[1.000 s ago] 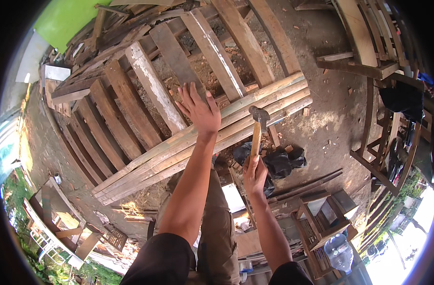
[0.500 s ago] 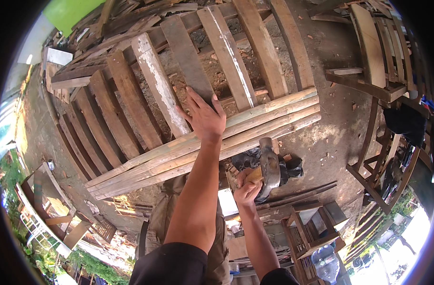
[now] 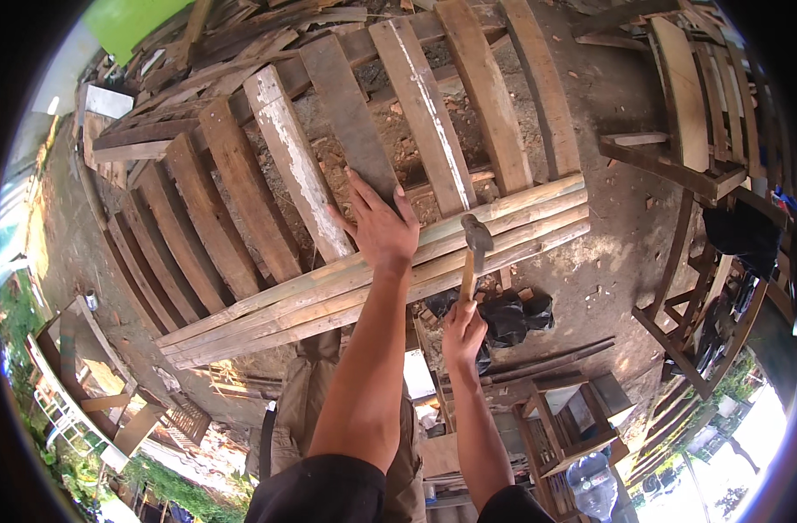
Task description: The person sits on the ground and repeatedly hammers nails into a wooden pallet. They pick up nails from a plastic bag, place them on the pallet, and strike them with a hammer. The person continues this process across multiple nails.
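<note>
My left hand [image 3: 384, 228] lies flat with fingers spread on the near end of a dark grey-brown slat [image 3: 346, 105], where it meets long pale rails [image 3: 285, 296]. In my right hand [image 3: 463, 338] is a hammer [image 3: 472, 257], held by its wooden handle. The dark hammer head hangs over the rails, to the right of my left hand; whether it touches the wood I cannot tell. Beside the held slat are a slat with peeling white paint [image 3: 292, 157] and one with a white stripe [image 3: 423, 113]. No nail can be made out.
More brown slats [image 3: 246, 183] continue to the left of the frame. Black plastic bags [image 3: 516, 318] lie on the dirt ground below the rails. A small wooden stool-like frame [image 3: 560, 423] and a clear plastic bottle [image 3: 593, 484] stand at lower right. Wooden furniture frames [image 3: 677, 96] fill the right side.
My right hand has swung the hammer forward and away from me, from beside the rails to over them. The left hand stays on the slat, with only a slight shift in view.
</note>
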Available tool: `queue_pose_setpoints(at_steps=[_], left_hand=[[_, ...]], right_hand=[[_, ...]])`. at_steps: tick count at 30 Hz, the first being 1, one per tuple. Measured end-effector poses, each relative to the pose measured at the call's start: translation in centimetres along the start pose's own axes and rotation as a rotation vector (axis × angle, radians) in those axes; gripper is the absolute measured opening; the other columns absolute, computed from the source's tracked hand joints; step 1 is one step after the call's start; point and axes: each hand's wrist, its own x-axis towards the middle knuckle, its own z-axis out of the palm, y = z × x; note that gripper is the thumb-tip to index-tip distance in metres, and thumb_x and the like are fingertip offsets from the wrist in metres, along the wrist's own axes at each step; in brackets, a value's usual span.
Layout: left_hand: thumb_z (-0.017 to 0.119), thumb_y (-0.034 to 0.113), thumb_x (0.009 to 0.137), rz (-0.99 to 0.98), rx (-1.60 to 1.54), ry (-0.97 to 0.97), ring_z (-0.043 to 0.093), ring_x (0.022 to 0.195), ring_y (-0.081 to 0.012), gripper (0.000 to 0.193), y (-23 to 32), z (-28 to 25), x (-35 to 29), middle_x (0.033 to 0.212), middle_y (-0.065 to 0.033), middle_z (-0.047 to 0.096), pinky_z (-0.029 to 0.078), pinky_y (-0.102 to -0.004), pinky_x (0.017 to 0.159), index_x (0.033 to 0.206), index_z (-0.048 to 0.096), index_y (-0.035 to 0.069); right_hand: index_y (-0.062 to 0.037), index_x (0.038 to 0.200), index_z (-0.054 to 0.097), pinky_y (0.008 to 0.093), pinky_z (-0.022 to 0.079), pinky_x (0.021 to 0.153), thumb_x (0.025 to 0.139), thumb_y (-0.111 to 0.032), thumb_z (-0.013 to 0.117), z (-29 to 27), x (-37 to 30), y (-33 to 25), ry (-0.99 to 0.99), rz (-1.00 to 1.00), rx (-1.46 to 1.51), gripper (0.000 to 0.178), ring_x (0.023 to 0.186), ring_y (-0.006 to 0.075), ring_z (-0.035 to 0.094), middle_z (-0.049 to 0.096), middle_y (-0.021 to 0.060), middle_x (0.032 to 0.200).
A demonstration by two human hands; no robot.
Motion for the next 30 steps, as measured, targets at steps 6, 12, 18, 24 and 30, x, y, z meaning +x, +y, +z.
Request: queue_pose_setpoints(at_steps=[6, 12, 18, 24, 30], left_hand=[[0.038, 0.042, 0.105, -0.005, -0.003, 0.0, 0.04, 0.146, -0.0346, 0.077, -0.3, -0.2, 0.0, 0.158, -0.0269, 0.035, -0.006, -0.0589, 0.124, 0.158, 0.014, -0.009], [0.038, 0.042, 0.105, 0.001, -0.043, -0.011, 0.043, 0.144, -0.0358, 0.077, 0.3, -0.2, 0.1, 0.155, -0.028, 0.039, -0.006, -0.0585, 0.124, 0.157, 0.016, -0.009], [0.04, 0.042, 0.103, 0.017, -0.015, 0.02, 0.043, 0.143, -0.0366, 0.078, 0.3, 0.0, 0.0, 0.153, -0.0287, 0.041, -0.006, -0.059, 0.124, 0.157, 0.016, -0.01], [0.041, 0.042, 0.103, 0.008, 0.014, 0.021, 0.044, 0.143, -0.0373, 0.079, -0.1, 0.3, 0.1, 0.153, -0.029, 0.041, -0.005, -0.0589, 0.124, 0.157, 0.017, -0.01], [0.04, 0.041, 0.103, 0.041, 0.001, 0.063, 0.044, 0.142, -0.037, 0.078, 0.1, 0.3, -0.2, 0.152, -0.029, 0.042, -0.004, -0.0587, 0.124, 0.157, 0.017, -0.01]], right_hand=[[-0.0033, 0.092, 0.052, 0.0267, 0.03, 0.045, 0.097, -0.078, 0.037, -0.7, -2.3, 1.9, 0.048, -0.403, 0.213, 0.076, 0.053, 0.0116, 0.041, 0.047, 0.0037, 0.066], [-0.0075, 0.087, 0.046, 0.0265, 0.029, 0.043, 0.095, -0.078, 0.044, -1.0, -2.7, -0.1, 0.126, 0.152, 0.451, 0.071, 0.05, 0.0101, 0.037, 0.042, -0.0008, 0.065], [-0.0103, 0.077, 0.041, 0.0265, 0.029, 0.043, 0.097, -0.077, 0.039, 1.1, -2.9, 0.2, 0.198, -0.25, 0.282, 0.07, 0.049, 0.0095, 0.039, 0.041, -0.0023, 0.061], [-0.0058, 0.068, 0.048, 0.0285, 0.028, 0.045, 0.099, -0.074, 0.036, -0.4, -1.1, -2.6, -0.039, -0.117, 0.122, 0.076, 0.049, 0.0094, 0.043, 0.046, 0.0001, 0.057], [-0.0005, 0.071, 0.054, 0.0309, 0.029, 0.047, 0.105, -0.062, 0.039, 0.7, -1.2, 1.3, 0.06, 0.016, -0.142, 0.071, 0.049, 0.0134, 0.04, 0.045, 0.0008, 0.056]])
